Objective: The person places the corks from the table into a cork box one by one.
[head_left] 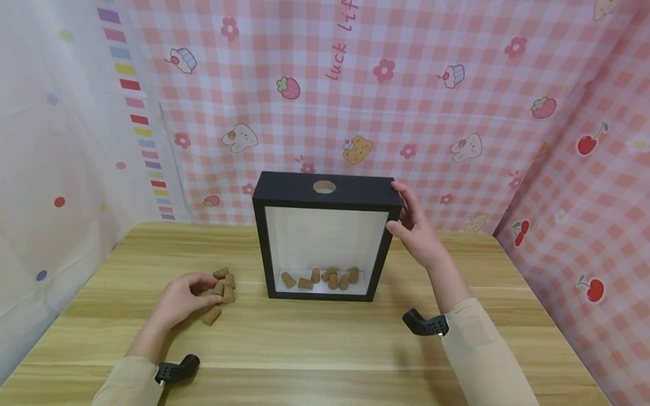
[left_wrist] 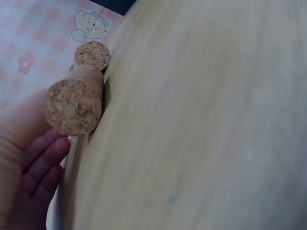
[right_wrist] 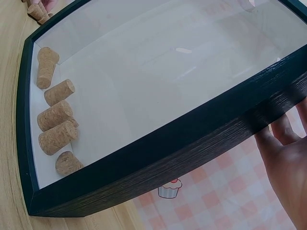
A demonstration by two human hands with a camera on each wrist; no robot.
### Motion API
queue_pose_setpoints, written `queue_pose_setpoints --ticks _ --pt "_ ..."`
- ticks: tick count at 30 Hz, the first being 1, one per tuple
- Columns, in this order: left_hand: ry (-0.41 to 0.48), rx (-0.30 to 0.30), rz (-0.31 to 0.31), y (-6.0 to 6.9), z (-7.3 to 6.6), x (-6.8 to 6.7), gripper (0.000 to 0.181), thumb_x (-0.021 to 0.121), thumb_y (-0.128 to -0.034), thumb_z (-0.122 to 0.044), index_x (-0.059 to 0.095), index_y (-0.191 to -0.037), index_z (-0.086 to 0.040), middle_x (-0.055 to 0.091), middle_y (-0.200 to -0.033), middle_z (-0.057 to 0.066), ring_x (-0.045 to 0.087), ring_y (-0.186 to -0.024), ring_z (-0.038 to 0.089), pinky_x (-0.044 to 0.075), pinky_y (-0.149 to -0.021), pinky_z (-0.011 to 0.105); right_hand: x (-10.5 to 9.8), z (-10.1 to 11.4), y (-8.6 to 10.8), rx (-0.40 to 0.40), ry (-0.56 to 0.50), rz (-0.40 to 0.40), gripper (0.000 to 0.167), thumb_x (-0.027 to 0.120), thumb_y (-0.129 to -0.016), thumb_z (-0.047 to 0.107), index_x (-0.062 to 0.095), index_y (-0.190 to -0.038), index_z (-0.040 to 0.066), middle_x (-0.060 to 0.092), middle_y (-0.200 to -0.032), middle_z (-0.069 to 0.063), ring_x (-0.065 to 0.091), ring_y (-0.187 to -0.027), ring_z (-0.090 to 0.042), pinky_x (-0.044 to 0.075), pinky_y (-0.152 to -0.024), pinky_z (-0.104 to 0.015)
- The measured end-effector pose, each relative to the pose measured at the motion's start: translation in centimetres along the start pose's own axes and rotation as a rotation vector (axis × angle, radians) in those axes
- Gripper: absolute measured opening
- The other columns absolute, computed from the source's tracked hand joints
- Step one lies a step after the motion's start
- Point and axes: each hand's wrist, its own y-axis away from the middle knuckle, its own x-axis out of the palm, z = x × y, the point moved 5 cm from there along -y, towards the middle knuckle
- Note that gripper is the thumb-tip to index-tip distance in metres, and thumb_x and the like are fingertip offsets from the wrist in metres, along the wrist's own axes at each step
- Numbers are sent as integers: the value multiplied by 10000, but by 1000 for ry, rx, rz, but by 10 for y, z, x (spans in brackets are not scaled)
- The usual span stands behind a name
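A black box frame (head_left: 284,194) with a clear front and a round hole (head_left: 324,187) in its top stands upright on the table. Several corks (head_left: 305,283) lie along its floor inside. My right hand (head_left: 420,239) holds the frame by its upper right side, thumb at the front edge and fingers toward the back. To the left of the frame, my left hand (head_left: 178,299) pinches a cork (head_left: 219,288) in a small loose group, thumb and forefinger on either side. A nearer cork (left_wrist: 74,108) hides part of that grip in the left wrist view.
The wood-grain table (head_left: 304,349) runs up to a pink checked curtain (head_left: 315,124) behind the frame. A white dotted curtain (head_left: 61,169) hangs at the left. Black wrist cameras (head_left: 178,369) stick out from both sleeves.
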Motion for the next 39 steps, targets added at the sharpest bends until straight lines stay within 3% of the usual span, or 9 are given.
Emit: queue_pose_setpoints --ticks 9,15,24,32,39 --pt "22 44 -21 1 -2 -2 291 786 -853 -92 734 -1129 -15 695 -1091 133 636 -954 256 522 -796 269 -1 0 0 -4 -6 3 669 697 -940 293 339 -1505 296 353 -1522 -35 393 -1313 -195 423 -990 -258" --pt "18 32 -34 2 2 -3 291 761 -844 -27 731 -1133 -11 695 -1085 145 627 -941 237 519 -789 276 -1 -1 0 14 13 -8 652 689 -953 238 345 -1505 288 355 -1525 -51 401 -1312 -210 429 -992 -260" --pt "135 -19 -61 7 4 -20 295 709 -882 -4 692 -1172 50 683 -1069 201 597 -857 17 517 -720 181 -1 -2 0 25 8 -6 651 686 -955 211 346 -1505 290 331 -1543 -58 375 -1339 -221 426 -1014 -264" --pt "152 36 -100 3 -20 -47 271 697 -923 -63 684 -1174 39 700 -1076 184 616 -861 -21 506 -731 136 -1 -1 0 14 9 -1 647 681 -959 216 341 -1505 284 315 -1552 -63 368 -1344 -224 420 -1016 -266" --pt "191 101 -142 -8 -54 -71 282 688 -932 -60 661 -1183 66 679 -993 -96 627 -871 -31 523 -719 137 -1 -2 0 11 6 -2 644 680 -959 196 347 -1503 285 324 -1546 -62 369 -1346 -229 422 -1017 -268"
